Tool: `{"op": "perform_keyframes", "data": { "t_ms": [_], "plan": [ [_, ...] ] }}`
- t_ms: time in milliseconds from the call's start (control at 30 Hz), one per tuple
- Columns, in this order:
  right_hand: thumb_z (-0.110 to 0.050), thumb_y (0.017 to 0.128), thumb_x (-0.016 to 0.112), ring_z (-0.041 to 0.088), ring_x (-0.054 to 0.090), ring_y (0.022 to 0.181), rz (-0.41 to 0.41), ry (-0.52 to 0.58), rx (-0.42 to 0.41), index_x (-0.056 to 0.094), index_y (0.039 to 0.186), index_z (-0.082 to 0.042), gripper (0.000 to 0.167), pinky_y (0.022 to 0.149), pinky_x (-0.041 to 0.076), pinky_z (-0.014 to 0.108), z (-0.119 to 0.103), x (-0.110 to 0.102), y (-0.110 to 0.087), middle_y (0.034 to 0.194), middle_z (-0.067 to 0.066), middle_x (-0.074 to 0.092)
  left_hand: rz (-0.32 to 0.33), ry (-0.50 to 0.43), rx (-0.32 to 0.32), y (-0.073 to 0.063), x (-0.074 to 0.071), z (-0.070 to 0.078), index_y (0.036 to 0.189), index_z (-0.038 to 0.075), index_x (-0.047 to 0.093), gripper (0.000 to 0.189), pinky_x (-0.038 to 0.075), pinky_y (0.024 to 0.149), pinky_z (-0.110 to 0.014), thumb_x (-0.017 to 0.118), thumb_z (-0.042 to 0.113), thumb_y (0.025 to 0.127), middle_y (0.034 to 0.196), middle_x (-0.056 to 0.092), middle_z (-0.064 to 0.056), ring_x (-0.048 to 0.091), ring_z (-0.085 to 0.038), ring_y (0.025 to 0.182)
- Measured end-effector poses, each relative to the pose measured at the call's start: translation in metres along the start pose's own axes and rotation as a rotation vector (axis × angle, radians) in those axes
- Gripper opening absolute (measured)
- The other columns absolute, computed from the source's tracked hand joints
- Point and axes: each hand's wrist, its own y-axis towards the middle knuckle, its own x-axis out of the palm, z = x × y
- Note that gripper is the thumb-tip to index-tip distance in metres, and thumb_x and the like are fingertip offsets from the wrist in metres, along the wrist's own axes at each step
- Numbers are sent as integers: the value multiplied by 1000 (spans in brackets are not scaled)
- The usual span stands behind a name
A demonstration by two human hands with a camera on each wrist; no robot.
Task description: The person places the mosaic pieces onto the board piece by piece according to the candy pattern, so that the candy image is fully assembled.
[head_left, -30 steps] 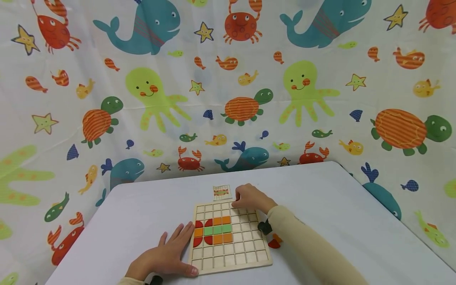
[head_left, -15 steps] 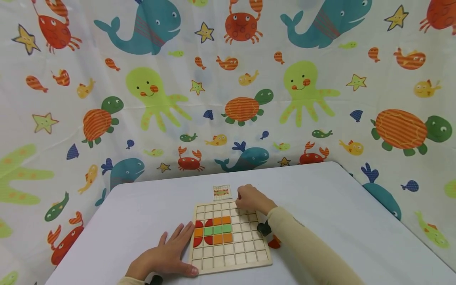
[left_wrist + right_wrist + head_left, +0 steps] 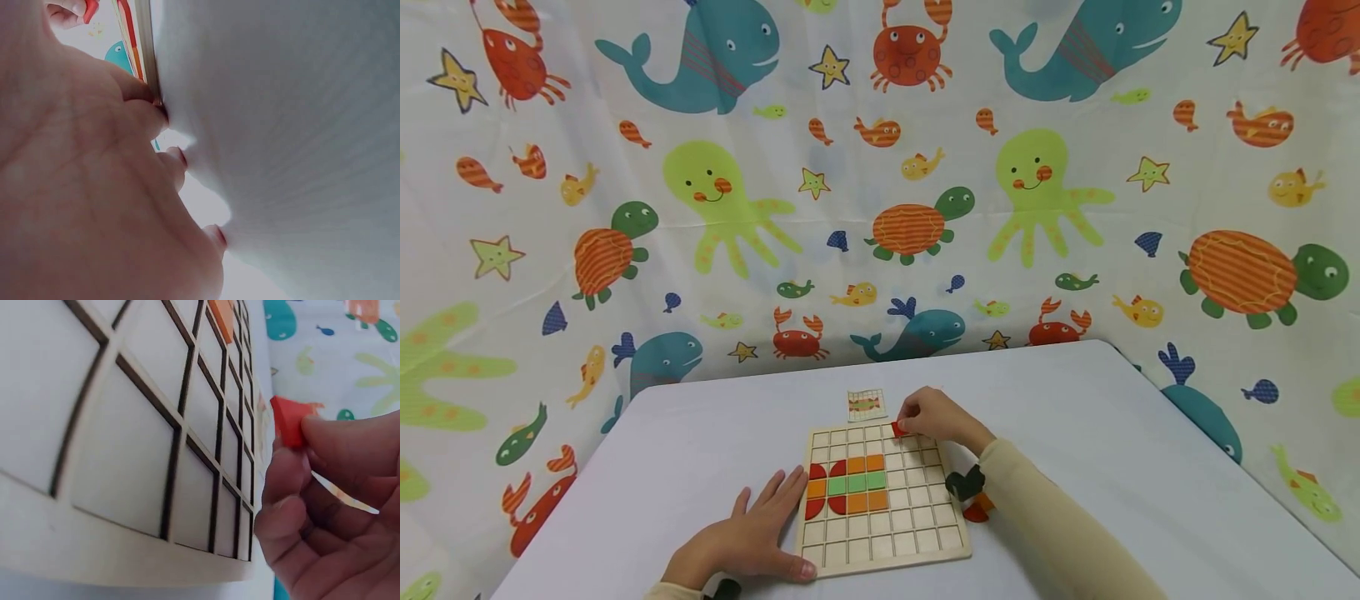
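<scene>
A wooden grid board (image 3: pixel 917 540) lies on the table, with red, orange and green tiles set in its left and middle cells. Thumb and fingertips of my right hand (image 3: pixel 940 415) pinch a red tile (image 3: pixel 289 421) over the board's far right part; in the head view only a bit of this tile shows. My left hand (image 3: pixel 748 533) lies spread along the board's left edge, its index finger and thumb touching the rim. The left wrist view shows its palm (image 3: pixel 94 169) and fingertips on the table.
Behind the board lies a small picture card (image 3: pixel 866 405) showing a fish on a grid. Loose red and orange tiles (image 3: pixel 977 510) lie right of the board, partly under the right forearm. A sea-animal curtain (image 3: pixel 850 183) hangs behind the table.
The red tile has come into view in my right fingers, and that hand has turned and shifted slightly right. My left hand stays at the board's edge.
</scene>
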Motion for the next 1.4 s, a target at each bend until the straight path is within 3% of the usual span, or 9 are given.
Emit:
{"op": "perform_keyframes", "data": {
  "t_ms": [167,333,667,1033,1400],
  "plan": [
    [-9,101,75,17,56,69,-36,164,71,80,95,-4,9,62,49,26,1,1,-5,80,2,68,-2,-2,4,0,0,1,171,11,26,133,-7,119,-77,92,65,69,177,21,-13,6,-43,162],
    [-9,101,75,15,56,68,-55,209,64,81,95,-5,9,63,48,25,2,2,-10,81,1,71,-3,-7,-3,0,-1,2,171,11,26,133,-8,119,-77,92,64,69,177,21,-12,6,-43,162],
    [-8,96,80,14,56,68,-72,200,15,81,90,-6,7,60,49,26,7,10,-18,79,-1,70,-3,-6,1,-2,-2,4,171,10,26,133,-7,119,-77,92,64,69,177,21,-13,6,-44,162],
    [-6,95,79,13,57,74,-25,66,-51,79,84,-10,12,70,51,29,0,20,-21,75,-6,68,-8,-4,9,0,-3,-1,171,10,25,132,-6,119,-78,92,65,71,177,20,-13,6,-43,162],
    [-4,94,77,14,54,71,-34,2,-61,73,79,-11,17,65,47,29,-8,28,-23,72,-5,63,-11,-5,9,0,-2,0,171,9,24,132,-6,119,-78,92,64,71,177,20,-13,6,-44,162]
  ]
}}
